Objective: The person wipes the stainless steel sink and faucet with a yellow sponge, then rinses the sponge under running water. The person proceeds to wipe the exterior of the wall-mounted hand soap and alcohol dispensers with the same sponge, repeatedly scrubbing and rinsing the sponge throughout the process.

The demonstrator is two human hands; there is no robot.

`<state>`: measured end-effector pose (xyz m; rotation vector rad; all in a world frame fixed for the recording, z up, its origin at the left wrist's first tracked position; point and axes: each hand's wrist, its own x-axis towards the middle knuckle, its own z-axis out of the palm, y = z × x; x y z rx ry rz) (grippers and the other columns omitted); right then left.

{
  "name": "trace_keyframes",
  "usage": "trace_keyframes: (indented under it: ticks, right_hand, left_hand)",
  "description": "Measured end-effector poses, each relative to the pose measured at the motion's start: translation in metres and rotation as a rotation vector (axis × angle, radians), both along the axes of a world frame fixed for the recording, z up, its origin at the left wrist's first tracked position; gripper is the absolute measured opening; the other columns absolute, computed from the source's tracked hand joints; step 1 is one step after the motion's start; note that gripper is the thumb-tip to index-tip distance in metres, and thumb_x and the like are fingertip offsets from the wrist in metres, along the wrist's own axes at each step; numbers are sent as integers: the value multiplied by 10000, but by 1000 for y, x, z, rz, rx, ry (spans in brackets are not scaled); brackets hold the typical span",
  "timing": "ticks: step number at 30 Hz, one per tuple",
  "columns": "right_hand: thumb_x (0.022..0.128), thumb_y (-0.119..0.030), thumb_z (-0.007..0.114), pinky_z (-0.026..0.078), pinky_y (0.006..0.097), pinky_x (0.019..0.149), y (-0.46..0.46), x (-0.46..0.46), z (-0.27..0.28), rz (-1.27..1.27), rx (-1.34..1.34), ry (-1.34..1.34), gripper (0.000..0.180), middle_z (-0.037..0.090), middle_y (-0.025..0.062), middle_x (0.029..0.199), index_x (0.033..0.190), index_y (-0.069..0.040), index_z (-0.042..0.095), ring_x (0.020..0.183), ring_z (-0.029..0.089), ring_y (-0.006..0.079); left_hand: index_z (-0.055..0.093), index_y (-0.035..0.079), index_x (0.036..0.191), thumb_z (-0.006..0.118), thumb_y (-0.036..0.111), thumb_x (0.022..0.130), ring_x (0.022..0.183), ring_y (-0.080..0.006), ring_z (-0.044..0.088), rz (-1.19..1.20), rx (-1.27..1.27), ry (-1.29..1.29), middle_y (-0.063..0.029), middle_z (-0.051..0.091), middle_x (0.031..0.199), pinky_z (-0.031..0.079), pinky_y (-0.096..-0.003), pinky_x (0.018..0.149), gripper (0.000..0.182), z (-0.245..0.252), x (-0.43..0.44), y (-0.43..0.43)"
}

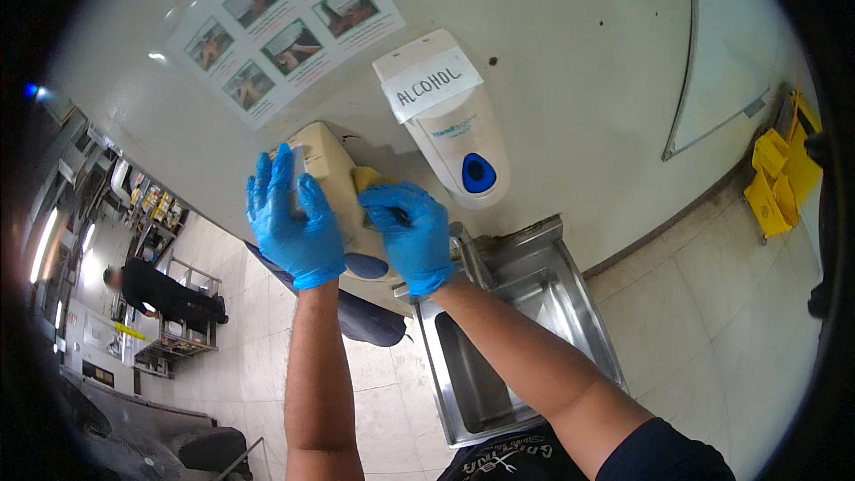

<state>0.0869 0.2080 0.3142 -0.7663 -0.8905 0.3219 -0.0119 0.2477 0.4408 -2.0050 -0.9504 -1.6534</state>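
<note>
A cream wall dispenser (336, 177) with a dark blue push button low on its front is fixed to the wall. My left hand (292, 224), in a blue disposable glove, lies against its left side, fingers extended and thumb apart. My right hand (409, 234), gloved alike, pinches a yellow sponge or cloth (367, 178) against the dispenser's right side. The fingers hide most of that yellow piece. Just to the right hangs a white hand-hygiene dispenser (454, 140) with a blue button and a handwritten paper label.
Below the dispensers is a stainless steel sink (477, 374) with a metal faucet (473, 257). A laminated picture sheet (280, 33) is on the wall above. A whiteboard (728, 47) and yellow mop bucket (775, 180) are at right. Far left, a person (167, 294) stands by a metal table.
</note>
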Motion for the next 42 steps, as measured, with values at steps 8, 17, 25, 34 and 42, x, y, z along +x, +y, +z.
trace_keyframes:
  ticks: [8,17,25,34,42]
  right_hand:
    - [872,21,678,548,336,755,-23,-3,-9,-71,-111,27,149,716,120,930,994,-41,737,834,694,239]
    - [808,-80,774,555,391,778,-31,-1,-17,7,-370,141,155,715,145,972,957,-95,732,882,689,340]
    - [854,-58,745,548,347,769,1,-7,-17,-62,38,14,129,711,129,945,982,-58,751,848,688,260]
    - [910,-60,642,542,326,732,8,11,8,119,61,76,125,721,120,917,983,-36,741,785,678,192]
    - [921,-150,655,536,391,765,-15,15,-16,183,-320,155,148,711,170,936,983,-47,742,857,702,298]
  left_hand:
    - [726,71,1248,630,117,923,1275,-349,591,-64,-4,-26,-193,664,1328,409,-456,1117,342,-6,0,6]
    - [714,36,1259,564,189,1005,1279,-314,588,-134,-50,-81,-192,632,1371,448,-432,1082,332,-8,3,8]
    - [708,13,1256,547,191,1008,1240,-311,619,-140,-24,-59,-194,655,1342,470,-436,1059,346,-9,0,14]
    - [711,14,1253,556,190,1001,1229,-311,625,-177,-40,-111,-195,660,1334,476,-430,1043,344,-9,5,12]
    - [715,30,1256,575,188,991,1259,-307,600,-122,-28,-87,-200,664,1321,445,-431,1069,339,-9,2,10]
